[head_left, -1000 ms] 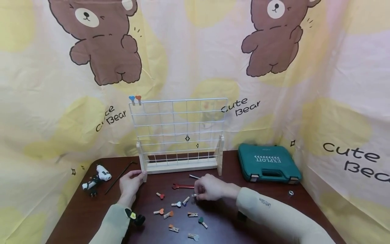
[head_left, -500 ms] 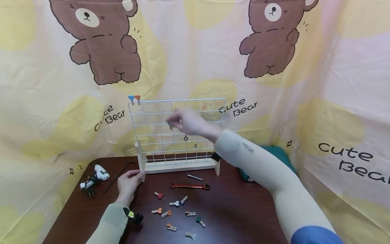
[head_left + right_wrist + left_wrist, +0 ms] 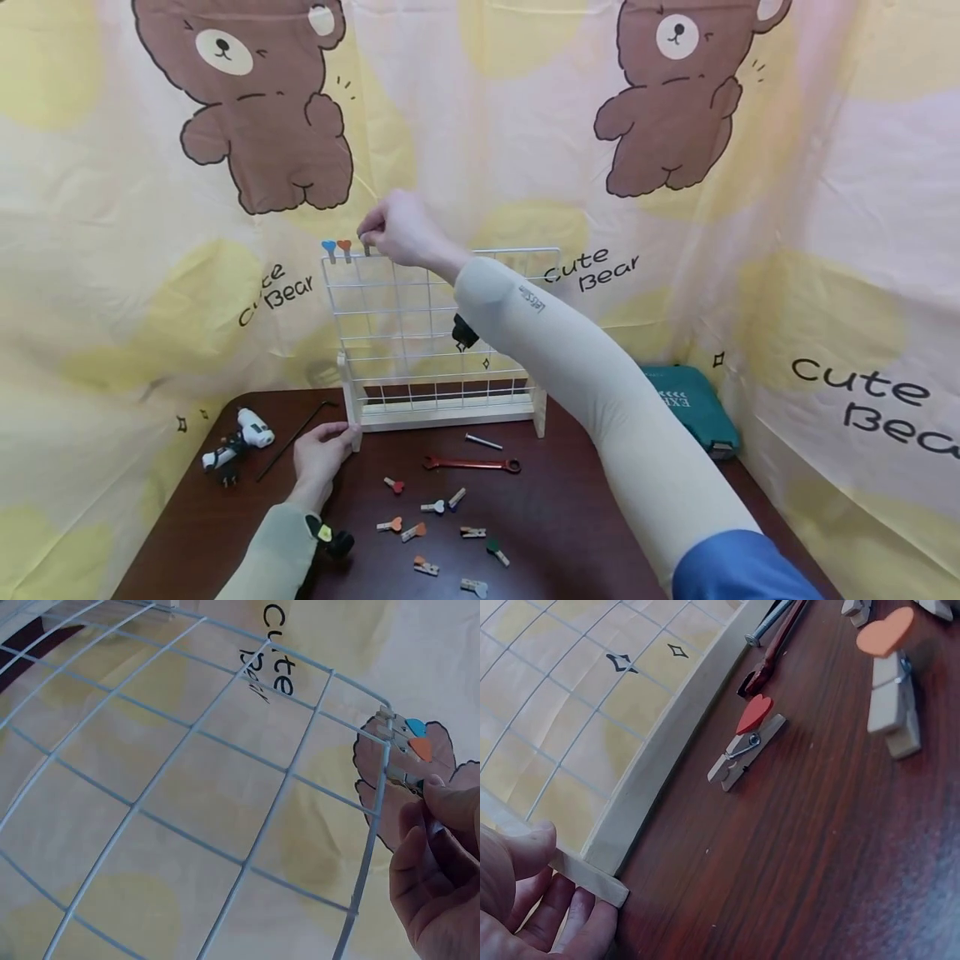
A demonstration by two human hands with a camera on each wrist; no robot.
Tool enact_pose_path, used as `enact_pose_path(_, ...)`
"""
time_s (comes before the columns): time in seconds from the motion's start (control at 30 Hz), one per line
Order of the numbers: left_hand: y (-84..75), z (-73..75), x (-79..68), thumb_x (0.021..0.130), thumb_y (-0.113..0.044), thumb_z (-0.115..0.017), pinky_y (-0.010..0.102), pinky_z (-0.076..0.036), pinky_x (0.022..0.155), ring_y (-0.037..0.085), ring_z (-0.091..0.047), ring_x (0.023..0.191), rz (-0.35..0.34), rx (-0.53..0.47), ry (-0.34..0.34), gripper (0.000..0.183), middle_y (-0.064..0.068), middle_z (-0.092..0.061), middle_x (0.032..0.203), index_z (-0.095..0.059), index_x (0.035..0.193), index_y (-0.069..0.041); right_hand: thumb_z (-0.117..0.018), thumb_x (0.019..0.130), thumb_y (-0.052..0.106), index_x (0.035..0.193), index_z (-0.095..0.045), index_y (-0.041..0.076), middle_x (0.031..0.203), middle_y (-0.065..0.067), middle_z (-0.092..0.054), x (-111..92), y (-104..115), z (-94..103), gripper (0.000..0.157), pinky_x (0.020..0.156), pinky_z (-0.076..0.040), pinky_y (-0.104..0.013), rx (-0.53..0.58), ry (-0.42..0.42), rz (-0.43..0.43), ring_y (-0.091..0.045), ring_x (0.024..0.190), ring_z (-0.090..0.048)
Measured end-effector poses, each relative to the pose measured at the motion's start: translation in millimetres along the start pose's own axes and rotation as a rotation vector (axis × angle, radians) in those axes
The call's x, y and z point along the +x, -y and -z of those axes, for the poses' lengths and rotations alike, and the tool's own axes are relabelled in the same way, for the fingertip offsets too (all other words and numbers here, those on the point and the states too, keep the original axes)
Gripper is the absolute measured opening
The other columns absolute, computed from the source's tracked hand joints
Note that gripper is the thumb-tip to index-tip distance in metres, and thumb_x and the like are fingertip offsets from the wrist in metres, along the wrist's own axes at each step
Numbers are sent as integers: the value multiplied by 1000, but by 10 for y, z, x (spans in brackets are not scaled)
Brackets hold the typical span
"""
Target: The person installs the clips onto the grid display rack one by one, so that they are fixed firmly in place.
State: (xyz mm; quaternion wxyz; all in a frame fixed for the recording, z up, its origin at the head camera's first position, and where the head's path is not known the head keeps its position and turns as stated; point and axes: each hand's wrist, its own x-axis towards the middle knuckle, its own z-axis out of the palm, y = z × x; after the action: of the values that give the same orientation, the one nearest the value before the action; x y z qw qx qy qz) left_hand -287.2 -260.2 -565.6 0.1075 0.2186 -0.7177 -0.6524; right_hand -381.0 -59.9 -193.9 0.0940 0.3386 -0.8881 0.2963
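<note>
My right hand point(image 3: 397, 229) pinches a small wooden clothespin point(image 3: 405, 780) at the top wire of the white grid rack point(image 3: 405, 312). Thumb and fingers mostly cover its head, so I cannot tell its colour. Just left of it, a blue heart clothespin point(image 3: 328, 248) and an orange heart clothespin point(image 3: 345, 248) stand clipped on the same wire. Down at the rack's left end, my left hand point(image 3: 540, 900) grips the wooden foot point(image 3: 592, 881) between thumb and curled fingers. On the table lie several loose clothespins, among them a red heart one point(image 3: 750, 739).
A red wrench point(image 3: 471, 464) and a bolt point(image 3: 483, 442) lie before the rack. To the left are a white glue gun point(image 3: 255, 427) and a thin dark rod point(image 3: 296, 442). A green tool case point(image 3: 690, 408) sits right, partly behind the right arm.
My right hand has lifted a clothespin from the table and carried it up and left to the rack's top wire. The left hand stays on the wooden foot.
</note>
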Motion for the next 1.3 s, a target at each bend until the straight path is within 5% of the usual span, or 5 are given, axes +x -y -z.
enact_pose_path(0.27,-11,16,-19,92,-27,-86,19,-59,69,11,-70,83,-14,49,-6,38,10,-72,108,-76,117,0,-67,101,10,97,-86,13,92,5,-80,38,6,-85,20,70,-54,-22,-35,11,11,-10,84,-68)
enact_pose_path(0.43,-2,2,-23,91,-25,-87,21,-61,70,13,-71,85,-14,28,-9,37,9,-72,106,-76,115,1,-69,101,13,122,-80,10,103,1,-78,-45,-49,-73,24,79,-54,-21,-8,-42,44,-10,92,-68)
enact_pose_path(0.73,-3,2,-61,93,-29,-86,20,-60,72,16,-72,92,-6,57,-12,40,15,-72,115,-76,118,-1,-77,96,8,120,-77,1,93,-5,-75,-846,-452,-153,25,75,-59,-23,161,-163,221,-14,81,-70)
enact_pose_path(1.07,-15,-23,-101,92,-32,-87,21,-61,71,21,-74,94,-15,89,-27,42,17,-71,116,-76,118,-1,-80,95,13,107,-82,10,98,2,-80,-2190,-1356,-922,12,73,-60,-20,170,183,152,-3,83,-70)
enact_pose_path(1.3,2,-33,-71,92,-32,-86,22,-61,72,19,-73,91,-26,100,-31,42,17,-71,115,-76,118,-1,-92,85,26,86,-83,22,72,24,-69,-2953,-1544,-1413,10,59,-55,-14,98,515,70,8,64,-62)
